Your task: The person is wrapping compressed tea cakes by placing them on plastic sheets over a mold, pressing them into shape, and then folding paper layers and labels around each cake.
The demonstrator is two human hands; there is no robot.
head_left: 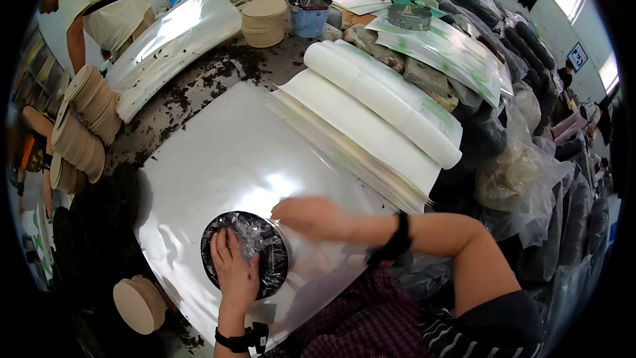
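Observation:
A round black mould-like ring [281, 252] with a metal rim lies on a large shiny pale sheet [199, 139]. Crumpled clear plastic film [248, 235] covers the dark contents inside it. My left hand [235, 268] presses on the film with its fingers stretched out. Just beyond the ring's right edge, my right hand [308, 217] is curled and blurred by motion; what it grips, if anything, is hidden.
A thick stack of white sheets [371, 126], the top one rolled, lies to the right. Round beige discs [139, 305] are piled at the left. Dark crumbs [218, 73] litter the table near a blue bucket [309, 16]. Another person [109, 0] bends at the far left.

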